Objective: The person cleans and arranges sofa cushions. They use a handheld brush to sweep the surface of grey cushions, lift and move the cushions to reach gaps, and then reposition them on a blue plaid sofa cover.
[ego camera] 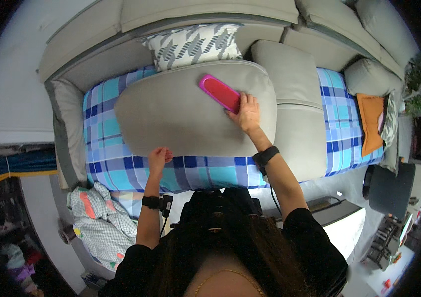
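A pink lint brush with a red pad (221, 92) rests on a large grey sofa cushion (180, 118), slanting down to the right. My right hand (248, 111) grips its lower right end, thumb below and fingers above. My left hand (159, 157) holds nothing visible; its fingers are curled, at the cushion's front edge above the blue plaid sofa cover (203, 172). Both wrists wear black straps, and the left one carries a small black device with a cable.
Behind the cushion leans a grey and white patterned pillow (197, 46). More grey cushions (299, 137) lie at the right, with an orange pillow (372, 124) farther along. A checked cloth (102, 222) is heaped at lower left. A grey armrest (70, 126) bounds the left end.
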`<state>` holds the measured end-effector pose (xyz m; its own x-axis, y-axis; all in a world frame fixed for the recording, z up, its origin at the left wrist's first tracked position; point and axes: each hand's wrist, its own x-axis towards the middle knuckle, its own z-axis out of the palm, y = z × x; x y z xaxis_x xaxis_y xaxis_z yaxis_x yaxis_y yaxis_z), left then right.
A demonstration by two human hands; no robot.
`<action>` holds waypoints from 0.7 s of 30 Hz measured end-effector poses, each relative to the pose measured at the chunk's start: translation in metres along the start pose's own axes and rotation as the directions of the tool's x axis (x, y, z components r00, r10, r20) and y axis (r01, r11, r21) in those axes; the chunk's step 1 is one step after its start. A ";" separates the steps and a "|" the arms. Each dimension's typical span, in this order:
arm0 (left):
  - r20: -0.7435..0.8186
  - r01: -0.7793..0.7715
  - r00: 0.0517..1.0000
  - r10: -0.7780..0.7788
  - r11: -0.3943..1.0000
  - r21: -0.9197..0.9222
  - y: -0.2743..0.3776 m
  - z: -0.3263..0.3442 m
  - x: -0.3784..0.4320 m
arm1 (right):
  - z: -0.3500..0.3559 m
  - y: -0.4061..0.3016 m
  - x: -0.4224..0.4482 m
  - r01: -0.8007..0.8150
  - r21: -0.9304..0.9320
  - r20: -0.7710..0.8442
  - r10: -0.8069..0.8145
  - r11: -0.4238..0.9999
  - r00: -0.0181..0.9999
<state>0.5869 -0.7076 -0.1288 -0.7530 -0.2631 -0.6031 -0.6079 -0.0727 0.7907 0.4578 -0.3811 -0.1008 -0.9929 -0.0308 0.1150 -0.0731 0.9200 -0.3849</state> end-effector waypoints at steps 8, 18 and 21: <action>0.161 -0.139 0.979 0.126 0.987 0.074 0.042 0.053 0.006 | -0.015 -0.031 -0.023 -0.060 -0.013 -0.080 0.059 0.998 0.995; 0.601 -0.302 0.798 0.039 0.889 0.344 0.002 0.162 -0.039 | -0.056 0.211 -0.209 -0.657 -0.185 -0.117 0.647 0.731 0.753; 0.652 -0.300 0.754 -0.087 0.836 0.459 -0.026 0.197 -0.060 | -0.075 0.280 -0.267 -0.891 -0.187 -0.006 0.906 0.414 0.422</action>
<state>0.5988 -0.5007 -0.1339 -0.6786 0.4350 -0.5918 -0.3981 0.4593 0.7941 0.7090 -0.0864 -0.1709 -0.4851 0.8233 -0.2947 0.8718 0.4815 -0.0902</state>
